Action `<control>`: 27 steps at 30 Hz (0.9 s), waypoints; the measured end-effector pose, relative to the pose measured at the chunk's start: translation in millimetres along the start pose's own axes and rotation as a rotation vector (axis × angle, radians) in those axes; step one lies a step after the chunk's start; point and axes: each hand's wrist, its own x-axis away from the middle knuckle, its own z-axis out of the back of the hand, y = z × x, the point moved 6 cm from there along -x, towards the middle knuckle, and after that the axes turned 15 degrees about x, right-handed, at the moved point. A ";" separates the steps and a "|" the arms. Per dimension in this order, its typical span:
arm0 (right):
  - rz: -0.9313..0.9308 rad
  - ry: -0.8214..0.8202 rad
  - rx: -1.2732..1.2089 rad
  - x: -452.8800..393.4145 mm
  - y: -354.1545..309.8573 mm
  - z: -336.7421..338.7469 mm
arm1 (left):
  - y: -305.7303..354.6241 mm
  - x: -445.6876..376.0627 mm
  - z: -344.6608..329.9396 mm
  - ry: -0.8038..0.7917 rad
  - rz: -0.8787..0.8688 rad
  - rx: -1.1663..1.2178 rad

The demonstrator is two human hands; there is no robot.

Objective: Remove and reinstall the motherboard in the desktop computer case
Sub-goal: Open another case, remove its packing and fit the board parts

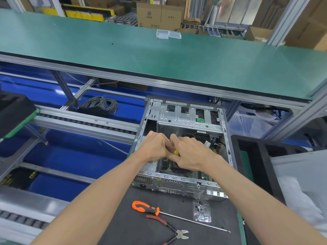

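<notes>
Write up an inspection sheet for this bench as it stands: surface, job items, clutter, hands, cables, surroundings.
Surface: dark work mat under the case and tools; green shelf above.
Job's things: open computer case lying on its side; motherboard partly visible inside, mostly hidden by the hands.
Clutter: orange-handled screwdriver, red-handled cutters and a clear plastic tray on the mat before the case; two clear boxes on the shelf.
Hands: left hand and right hand meet over the case interior around a small yellow-tipped item; who grips it cannot be told.
Cables: coiled cable bundle left of the case; wires inside the case.
Surroundings: cardboard cartons behind the shelf.
</notes>
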 end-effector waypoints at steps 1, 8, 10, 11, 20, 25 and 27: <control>-0.050 0.001 0.052 -0.2 2.8 -1.5 | 1.4 0.4 0.9 0.027 -0.003 0.001; 0.071 -0.002 -0.012 -2.6 -11.0 -4.7 | -1.1 -1.4 -3.1 -0.048 -0.011 -0.114; 0.110 -0.011 -0.053 -2.1 -13.1 -4.2 | -0.8 -1.3 -2.5 -0.074 0.005 -0.122; 0.103 0.001 -0.057 -2.2 -12.5 -4.4 | 0.8 -0.7 -1.6 -0.059 0.009 -0.107; -0.036 0.045 0.015 -6.8 -4.3 -6.3 | -3.8 -2.1 -0.9 0.004 0.014 -0.089; 0.125 -0.004 -0.089 -4.7 -14.5 0.0 | -5.4 -3.1 -3.8 -0.086 0.006 -0.147; 0.102 -0.007 -0.090 -2.2 -10.5 -0.1 | -3.9 -3.5 -2.7 -0.046 0.017 -0.124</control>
